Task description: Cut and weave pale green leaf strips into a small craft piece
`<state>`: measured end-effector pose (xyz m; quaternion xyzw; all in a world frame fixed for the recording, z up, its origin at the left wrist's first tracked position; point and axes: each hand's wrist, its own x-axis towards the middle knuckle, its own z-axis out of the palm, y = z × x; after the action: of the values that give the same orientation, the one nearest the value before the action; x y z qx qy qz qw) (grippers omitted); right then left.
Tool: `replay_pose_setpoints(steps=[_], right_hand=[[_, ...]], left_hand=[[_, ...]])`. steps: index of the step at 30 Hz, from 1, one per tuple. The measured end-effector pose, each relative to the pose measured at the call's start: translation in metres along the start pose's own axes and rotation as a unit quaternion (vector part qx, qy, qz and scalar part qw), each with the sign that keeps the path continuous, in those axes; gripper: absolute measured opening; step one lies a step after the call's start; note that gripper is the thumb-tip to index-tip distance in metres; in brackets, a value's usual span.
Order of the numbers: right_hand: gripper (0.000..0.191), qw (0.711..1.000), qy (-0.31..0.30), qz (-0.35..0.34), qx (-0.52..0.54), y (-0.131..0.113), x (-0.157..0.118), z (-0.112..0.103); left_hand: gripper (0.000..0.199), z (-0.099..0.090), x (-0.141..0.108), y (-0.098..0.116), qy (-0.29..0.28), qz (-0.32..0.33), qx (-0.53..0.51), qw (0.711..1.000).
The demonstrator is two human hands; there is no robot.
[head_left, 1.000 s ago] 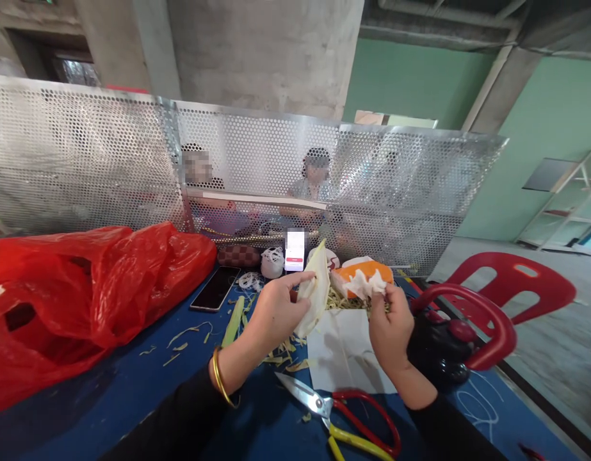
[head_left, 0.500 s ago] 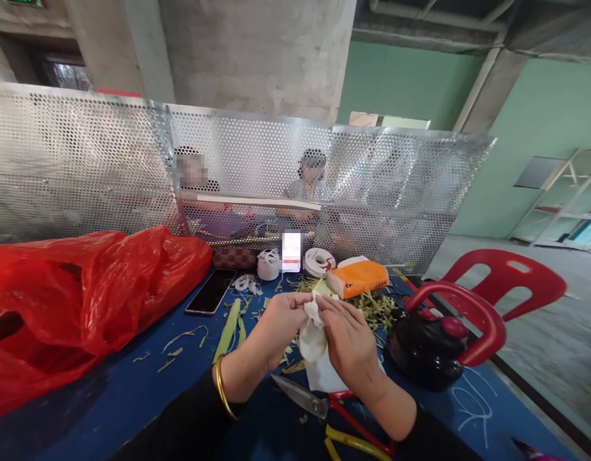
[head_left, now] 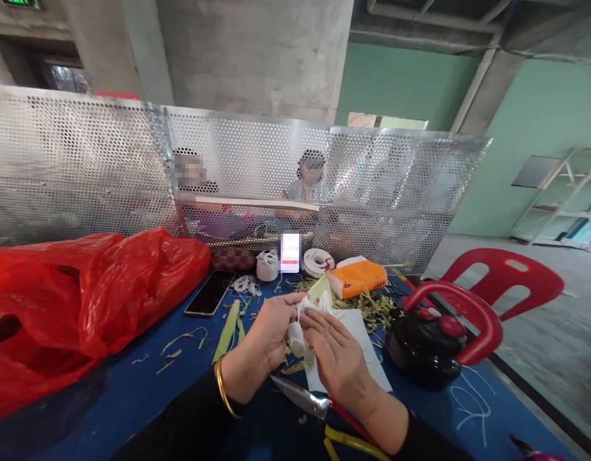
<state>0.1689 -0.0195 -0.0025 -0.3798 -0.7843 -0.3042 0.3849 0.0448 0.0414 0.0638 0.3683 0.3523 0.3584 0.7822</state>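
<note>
My left hand (head_left: 266, 336) pinches a crumpled white tissue (head_left: 299, 346) over the middle of the table. Against the other side of that tissue press the bent fingers of my right hand (head_left: 340, 358). A pale green strip of husk (head_left: 320, 289) sticks up behind the tissue; whether it is wrapped inside I cannot tell. Below both hands lies a pair of scissors (head_left: 302, 398) with red handles, partly under my right forearm. White paper (head_left: 367, 349) rests on the table beneath my right hand. Green husk strips (head_left: 228, 333) lie left of my left hand.
A red plastic bag (head_left: 98, 307) covers the left side. At the back stand a phone (head_left: 211, 293), white string (head_left: 267, 266), a ribbon roll (head_left: 318, 261) and an orange tissue pack (head_left: 357, 278). A black kettle (head_left: 422, 352) is on the right, and a yellow-handled tool (head_left: 353, 443) in front.
My hands and the tissue have shifted slightly left and closer together. The tissue now covers more of the pale piece between them, and more white paper shows beside my right hand.
</note>
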Motion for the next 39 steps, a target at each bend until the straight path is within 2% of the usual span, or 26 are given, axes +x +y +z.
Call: replay_pose_setpoints(steps=[4, 7, 9, 12, 14, 15, 17, 18, 20, 21, 22, 23, 24, 25, 26, 28, 31, 33, 37, 39], right_hand=[[0.032, 0.999, -0.014, -0.029, 0.014, -0.009, 0.001, 0.000], [0.033, 0.994, -0.015, -0.005, 0.104, -0.018, 0.004, -0.001], [0.031, 0.977, -0.018, 0.086, 0.196, -0.022, 0.007, -0.003], [0.017, 0.912, -0.007, 0.284, 0.296, -0.020, 0.014, -0.013], [0.012, 0.865, 0.042, 0.390, 0.313, -0.014, 0.019, -0.022], [0.012, 0.847, 0.089, 0.427, 0.302, -0.008, 0.021, -0.028], [0.014, 0.827, 0.176, 0.473, 0.248, 0.005, 0.023, -0.038], [0.015, 0.825, 0.215, 0.479, 0.210, 0.011, 0.023, -0.041], [0.018, 0.859, 0.273, 0.420, 0.104, 0.021, 0.020, -0.044], [0.022, 0.891, 0.261, 0.365, 0.070, 0.023, 0.019, -0.043], [0.027, 0.930, 0.215, 0.292, 0.054, 0.024, 0.018, -0.040], [0.031, 0.966, 0.141, 0.212, 0.054, 0.023, 0.017, -0.036], [0.033, 0.987, 0.053, 0.137, 0.068, 0.021, 0.016, -0.031], [0.034, 0.992, -0.013, 0.101, 0.079, 0.018, 0.015, -0.026], [0.034, 0.990, -0.044, 0.098, 0.087, 0.016, 0.014, -0.020], [0.033, 0.978, -0.061, 0.147, 0.133, 0.014, 0.011, -0.011], [0.027, 0.939, -0.050, 0.278, 0.197, 0.020, 0.005, -0.005], [0.033, 0.916, -0.055, 0.328, 0.223, 0.025, 0.003, -0.005], [0.038, 0.882, -0.079, 0.371, 0.279, 0.023, 0.007, -0.009], [0.035, 0.865, -0.088, 0.381, 0.315, 0.017, 0.012, -0.012]], left_hand=[[0.060, -0.004, 0.003, 0.002, 0.034, -0.002, 0.003, 0.999], [0.062, -0.005, 0.005, 0.005, 0.038, 0.010, 0.006, 0.999], [0.060, -0.005, 0.005, 0.008, 0.033, 0.030, 0.011, 0.999], [0.059, -0.003, 0.002, 0.010, 0.023, 0.073, 0.029, 0.997], [0.063, -0.001, 0.001, 0.009, 0.015, 0.095, 0.037, 0.995], [0.066, -0.001, 0.000, 0.009, 0.013, 0.099, 0.039, 0.994], [0.068, 0.001, -0.001, 0.007, 0.012, 0.094, 0.044, 0.995], [0.068, 0.001, -0.001, 0.005, 0.013, 0.086, 0.046, 0.995], [0.063, 0.003, -0.002, 0.002, 0.000, 0.072, 0.051, 0.996], [0.060, 0.003, -0.003, 0.000, -0.019, 0.066, 0.054, 0.996], [0.054, 0.004, -0.004, -0.002, -0.043, 0.061, 0.057, 0.996], [0.049, 0.004, -0.005, -0.003, -0.071, 0.061, 0.061, 0.994], [0.045, 0.005, -0.006, -0.005, -0.097, 0.067, 0.065, 0.991], [0.043, 0.005, -0.007, -0.006, -0.118, 0.077, 0.068, 0.988], [0.042, 0.006, -0.008, -0.007, -0.131, 0.090, 0.071, 0.985], [0.049, 0.007, -0.009, -0.009, -0.133, 0.109, 0.081, 0.982], [0.073, 0.006, -0.008, -0.012, -0.083, 0.086, 0.134, 0.984], [0.084, 0.003, -0.005, -0.013, -0.050, 0.093, 0.206, 0.973], [0.080, -0.005, -0.002, -0.009, -0.042, 0.208, 0.367, 0.906], [0.075, -0.007, -0.003, -0.004, -0.053, 0.235, 0.414, 0.878]])
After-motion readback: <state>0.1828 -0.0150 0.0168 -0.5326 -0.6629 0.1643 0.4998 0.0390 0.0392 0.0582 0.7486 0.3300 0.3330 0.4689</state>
